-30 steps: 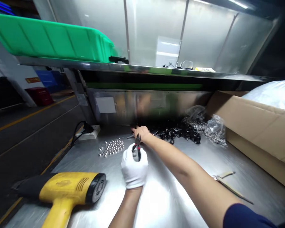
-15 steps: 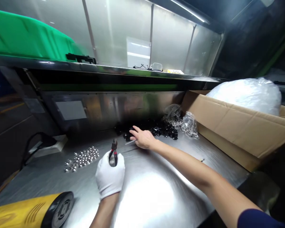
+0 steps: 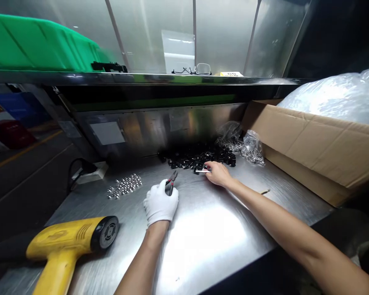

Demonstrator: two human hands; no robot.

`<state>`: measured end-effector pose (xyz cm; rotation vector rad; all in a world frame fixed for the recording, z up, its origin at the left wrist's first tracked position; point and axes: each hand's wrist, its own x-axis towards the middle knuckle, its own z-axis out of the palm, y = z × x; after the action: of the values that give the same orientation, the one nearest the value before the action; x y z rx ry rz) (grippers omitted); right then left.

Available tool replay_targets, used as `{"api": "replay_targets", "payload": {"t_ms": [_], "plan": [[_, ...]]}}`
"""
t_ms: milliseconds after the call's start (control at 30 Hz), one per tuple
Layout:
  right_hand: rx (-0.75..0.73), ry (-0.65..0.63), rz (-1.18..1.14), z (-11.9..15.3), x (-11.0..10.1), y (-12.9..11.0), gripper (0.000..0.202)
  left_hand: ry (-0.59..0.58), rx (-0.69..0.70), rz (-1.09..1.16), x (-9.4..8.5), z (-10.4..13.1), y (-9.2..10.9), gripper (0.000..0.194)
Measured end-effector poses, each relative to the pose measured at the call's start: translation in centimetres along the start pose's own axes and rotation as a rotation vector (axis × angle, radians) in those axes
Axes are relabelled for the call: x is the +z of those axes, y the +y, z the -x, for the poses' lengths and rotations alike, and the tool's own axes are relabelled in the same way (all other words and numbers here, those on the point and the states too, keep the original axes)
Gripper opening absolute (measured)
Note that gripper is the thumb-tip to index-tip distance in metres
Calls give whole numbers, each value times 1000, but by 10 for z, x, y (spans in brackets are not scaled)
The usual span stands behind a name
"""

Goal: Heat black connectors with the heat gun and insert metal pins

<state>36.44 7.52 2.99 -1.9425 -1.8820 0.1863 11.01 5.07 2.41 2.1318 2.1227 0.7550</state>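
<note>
Shifted rightward along the heap of black parts (image 3: 189,160) since the previous frame, the bare right hand (image 3: 219,174) now reaches the pile's near edge, just right of center frame, its fingers closed on a slim silver rod (image 3: 203,171); whether they also grip a part cannot be made out. The gloved left hand (image 3: 161,203), well apart and now nearer the heap, is wrapped around red-and-black pliers (image 3: 174,175) tilted toward the upper right, above the metal table (image 3: 203,229). Such close handling appears best done one loose part at a time, rod low and steady, plier tips clear of bare fingers. Small silver pieces (image 3: 126,186) lie left of center.
</note>
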Motion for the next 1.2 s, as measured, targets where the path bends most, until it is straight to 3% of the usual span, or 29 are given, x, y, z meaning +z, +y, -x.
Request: {"api": "replay_targets", "payload": {"t_ms": [133, 333, 667, 933, 1200], "plan": [[9, 48, -100, 4, 18, -9, 35, -53, 57, -127, -1, 5, 6, 43], [-2, 82, -281, 13, 27, 2, 33, -96, 111, -224, 5, 7, 24, 46], [28, 14, -503, 4, 29, 23, 29, -235, 203, -417, 4, -27, 55, 49], [62, -30, -565, -2, 27, 24, 29, -252, 293, -551, -3, -35, 71, 51], [84, -54, -628, 0, 24, 23, 27, -297, 276, -372, 6, -44, 85, 41]]}}
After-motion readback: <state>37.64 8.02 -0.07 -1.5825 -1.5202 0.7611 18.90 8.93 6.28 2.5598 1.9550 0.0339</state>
